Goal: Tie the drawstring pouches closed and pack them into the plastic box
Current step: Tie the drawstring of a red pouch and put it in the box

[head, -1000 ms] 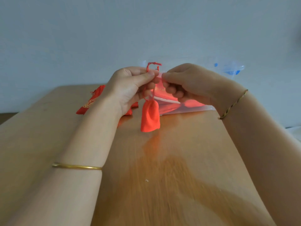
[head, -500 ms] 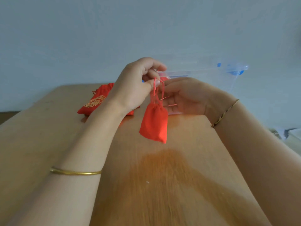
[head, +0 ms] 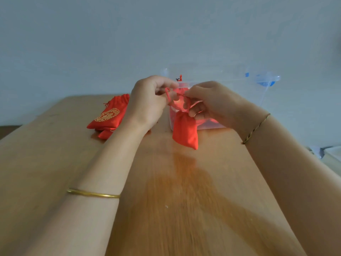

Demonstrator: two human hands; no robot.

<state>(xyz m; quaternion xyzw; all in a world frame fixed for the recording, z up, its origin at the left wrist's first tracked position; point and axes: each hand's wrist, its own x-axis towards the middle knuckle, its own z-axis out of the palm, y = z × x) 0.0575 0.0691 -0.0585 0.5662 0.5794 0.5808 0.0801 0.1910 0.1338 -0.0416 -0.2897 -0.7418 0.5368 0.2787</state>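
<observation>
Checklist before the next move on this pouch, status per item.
1. Grip on drawstring: ok, left hand and right hand both pinch it.
2. Neck of pouch cinched: ok, gathered tight below the right hand.
3. Knot finished: cannot tell, the hands hide it.
4. Way into box: ok, no lid on it, red pouches inside, room at its right end.
5. All pouches packed: not ok, a pile lies on the table beside the left hand.

No legible text or markings
</observation>
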